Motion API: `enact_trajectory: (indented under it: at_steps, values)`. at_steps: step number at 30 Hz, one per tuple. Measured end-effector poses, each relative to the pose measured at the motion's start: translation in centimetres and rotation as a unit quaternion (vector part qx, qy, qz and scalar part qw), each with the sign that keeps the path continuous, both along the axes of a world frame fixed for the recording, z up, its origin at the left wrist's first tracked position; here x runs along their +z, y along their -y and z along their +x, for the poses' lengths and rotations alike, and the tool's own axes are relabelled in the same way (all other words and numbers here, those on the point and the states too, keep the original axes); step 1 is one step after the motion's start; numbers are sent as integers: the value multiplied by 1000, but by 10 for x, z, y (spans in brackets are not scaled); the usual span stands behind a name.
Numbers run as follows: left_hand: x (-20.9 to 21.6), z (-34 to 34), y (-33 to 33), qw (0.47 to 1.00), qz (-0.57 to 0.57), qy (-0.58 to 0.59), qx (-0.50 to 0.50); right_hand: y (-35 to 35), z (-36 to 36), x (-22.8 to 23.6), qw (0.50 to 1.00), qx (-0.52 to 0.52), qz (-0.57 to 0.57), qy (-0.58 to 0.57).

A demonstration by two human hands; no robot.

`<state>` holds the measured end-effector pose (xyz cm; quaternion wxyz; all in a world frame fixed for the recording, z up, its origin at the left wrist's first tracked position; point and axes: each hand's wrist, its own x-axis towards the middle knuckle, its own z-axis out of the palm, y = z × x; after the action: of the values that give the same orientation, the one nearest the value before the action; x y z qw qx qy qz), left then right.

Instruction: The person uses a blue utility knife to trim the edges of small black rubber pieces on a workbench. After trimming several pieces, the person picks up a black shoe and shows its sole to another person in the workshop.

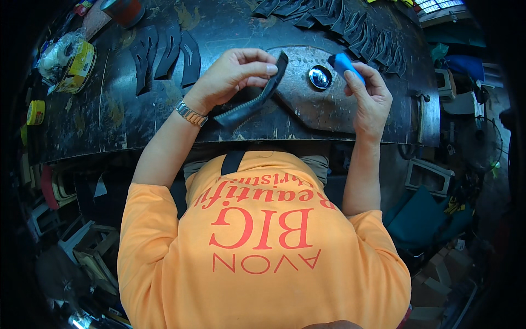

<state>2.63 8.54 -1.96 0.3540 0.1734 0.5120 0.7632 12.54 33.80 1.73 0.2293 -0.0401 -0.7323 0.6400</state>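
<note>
My left hand (233, 79), with a metal watch on its wrist, is closed on the upper end of a black curved strip (257, 103). A row of stitch-like or tooth-like marks runs along the strip, which hangs slanted down to the left. My right hand (370, 98) pinches a blue block-like applicator (347, 67) with a dark end, whose exact kind I cannot make out. Just left of it, a small round dish (320, 77) with shiny dark contents sits on a worn brown board (329, 112). The strip and the applicator are apart.
Several flat black pieces (190, 59) lie at the left on the dark table (120, 123). More black pieces (361, 35) overlap in a row at the far right. A yellow tub (80, 68), a yellow tin (36, 113) and a reddish can (125, 10) stand at the left.
</note>
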Motion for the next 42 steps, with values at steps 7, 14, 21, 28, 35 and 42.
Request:
enact_trajectory:
  at_steps: [7,14,21,28,35,42]
  values:
    - [-4,-2,0,996,66,47,40,-7,2,-8,931,-5,363,38]
    - [-6,4,-7,993,75,52,69,11,0,6,927,-22,376,3]
    - [-9,6,-9,993,75,25,90,52,9,-4,983,65,157,-73]
    - [-9,7,-8,992,99,28,79,62,8,-9,979,73,180,-63]
    - [-12,9,-11,990,69,23,118,66,19,-9,981,97,167,-15]
    - [-12,12,-14,984,8,-85,154,65,22,-8,977,113,183,4]
